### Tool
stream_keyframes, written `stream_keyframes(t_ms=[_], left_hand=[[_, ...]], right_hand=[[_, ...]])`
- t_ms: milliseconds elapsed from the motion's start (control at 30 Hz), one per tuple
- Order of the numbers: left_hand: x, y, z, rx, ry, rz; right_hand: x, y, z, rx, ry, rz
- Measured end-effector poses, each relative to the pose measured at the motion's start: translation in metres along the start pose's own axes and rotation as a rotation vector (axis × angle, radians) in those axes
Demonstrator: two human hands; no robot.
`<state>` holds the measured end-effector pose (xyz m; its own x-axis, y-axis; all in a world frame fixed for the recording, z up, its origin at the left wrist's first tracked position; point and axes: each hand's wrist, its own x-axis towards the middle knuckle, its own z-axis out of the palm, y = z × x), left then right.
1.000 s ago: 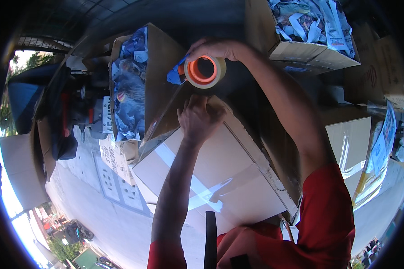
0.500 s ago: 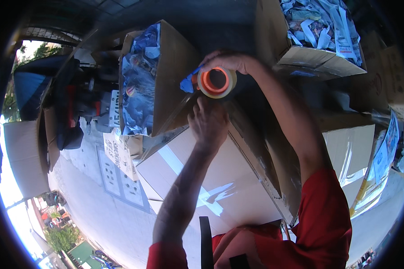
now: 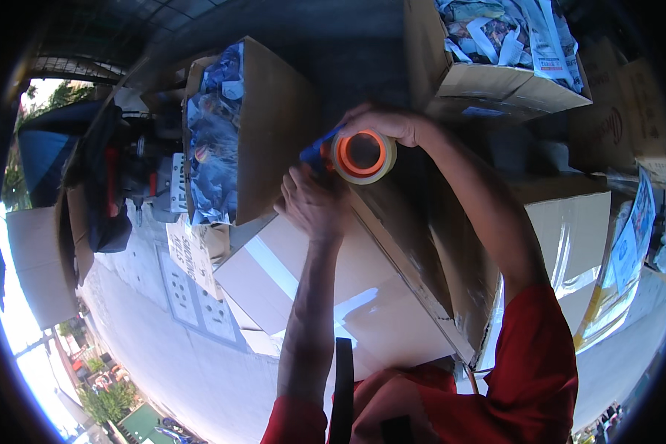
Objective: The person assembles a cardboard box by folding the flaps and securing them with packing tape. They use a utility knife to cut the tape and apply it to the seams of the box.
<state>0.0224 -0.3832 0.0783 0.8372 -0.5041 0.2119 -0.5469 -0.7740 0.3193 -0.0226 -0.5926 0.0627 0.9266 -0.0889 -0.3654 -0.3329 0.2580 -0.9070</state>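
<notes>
My right hand (image 3: 381,124) is closed on a tape dispenser (image 3: 313,154), blue at its front end. On it sits a roll of clear tape (image 3: 363,157) with an orange core. My left hand (image 3: 312,201) is just below the dispenser's blue end, its fingers bent near the tape's front. Whether those fingers pinch the tape's end is too dark and blurred to tell. Beneath both hands lies a large cardboard box (image 3: 392,318), with strips of clear tape (image 3: 351,309) across its side.
A cardboard box (image 3: 274,126) packed with crumpled newspaper stands at the left, and another newspaper-filled box (image 3: 510,85) at the far right. A taped carton (image 3: 570,229) is beside my right arm. An empty-looking carton (image 3: 41,266) stands at the far left.
My left hand has moved left and up to the dispenser's blue end. The dispenser and tape roll have shifted slightly right and down with my right hand.
</notes>
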Motion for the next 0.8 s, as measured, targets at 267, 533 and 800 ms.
stream_keyframes(t_ms=[267, 533, 800], left_hand=[[0.005, 0.0, 0.015, 0.102, 0.037, 0.048], [0.009, 0.005, 0.011, 0.099, 0.051, -0.018], [0.012, -0.028, 0.014, -0.232, -0.253, 0.136]], right_hand=[[0.005, 0.025, -0.004, 0.104, 0.125, -0.14], [-0.003, 0.028, -0.009, 0.056, 0.142, -0.064], [-0.054, 0.063, 0.016, 0.308, 0.132, -0.033]])
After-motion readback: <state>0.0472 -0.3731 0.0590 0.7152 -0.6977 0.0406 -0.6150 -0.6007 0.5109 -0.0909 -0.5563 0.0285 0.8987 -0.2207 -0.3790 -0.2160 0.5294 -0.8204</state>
